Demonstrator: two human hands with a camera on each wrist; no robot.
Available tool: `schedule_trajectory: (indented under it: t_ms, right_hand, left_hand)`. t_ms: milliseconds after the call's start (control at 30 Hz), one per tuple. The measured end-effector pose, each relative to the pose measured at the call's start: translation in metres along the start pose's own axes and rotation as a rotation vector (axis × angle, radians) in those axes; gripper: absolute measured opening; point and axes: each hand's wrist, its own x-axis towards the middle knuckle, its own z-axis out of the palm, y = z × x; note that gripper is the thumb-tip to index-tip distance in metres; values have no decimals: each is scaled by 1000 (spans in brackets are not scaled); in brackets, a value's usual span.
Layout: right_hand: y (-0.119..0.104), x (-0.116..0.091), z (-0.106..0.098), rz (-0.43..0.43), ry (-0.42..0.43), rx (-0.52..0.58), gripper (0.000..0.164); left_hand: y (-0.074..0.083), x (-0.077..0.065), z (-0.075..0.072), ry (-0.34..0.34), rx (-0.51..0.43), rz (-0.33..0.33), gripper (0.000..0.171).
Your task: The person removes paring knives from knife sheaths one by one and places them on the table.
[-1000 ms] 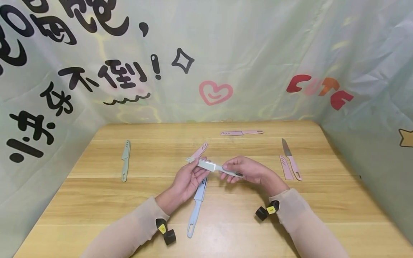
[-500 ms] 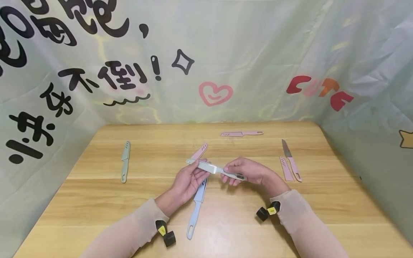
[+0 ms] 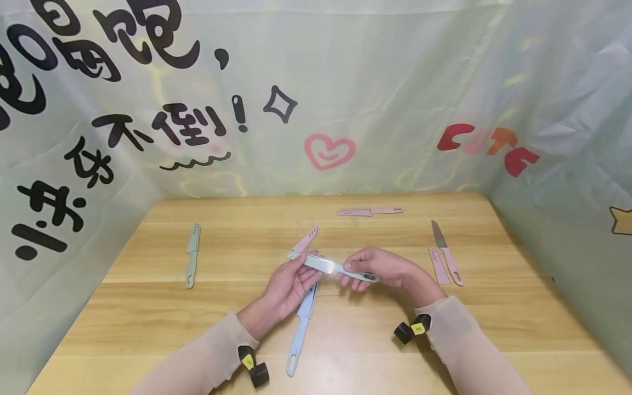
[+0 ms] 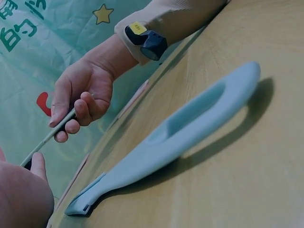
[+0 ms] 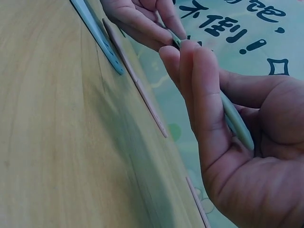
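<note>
A pale green knife (image 3: 367, 277) spans both hands above the table. My left hand (image 3: 286, 285) pinches its light sheath (image 3: 314, 263) between thumb and fingers. My right hand (image 3: 380, 266) grips the handle, whose end shows between the fingers and palm in the right wrist view (image 5: 237, 124). A bright patch shines where sheath and handle meet; bare blade or glare, I cannot tell. Below my left hand lies a blue knife (image 3: 298, 337), its blade covered. Behind that hand a pink knife sheath (image 3: 307, 238) shows, its lower end hidden.
A sheathed green knife (image 3: 192, 258) lies at the left. Along the back is a sheathed pink knife (image 3: 370, 212). At the right, a bare-bladed pink knife (image 3: 450, 260) lies beside its pink sheath (image 3: 437, 265). A printed curtain (image 3: 395, 82) encloses the wooden table (image 3: 148, 329).
The handle and my right hand have shifted slightly right, while the left hand and sheath stay nearly in place. The head view has tilted up a little.
</note>
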Motion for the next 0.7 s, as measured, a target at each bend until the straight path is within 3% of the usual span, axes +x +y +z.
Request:
schedule_trajectory:
  t_ms: [700]
  right_hand:
    - [-2, -1, -4, -5, -32, 30, 38]
  left_hand:
    - [-2, 2, -3, 53, -45, 20, 42]
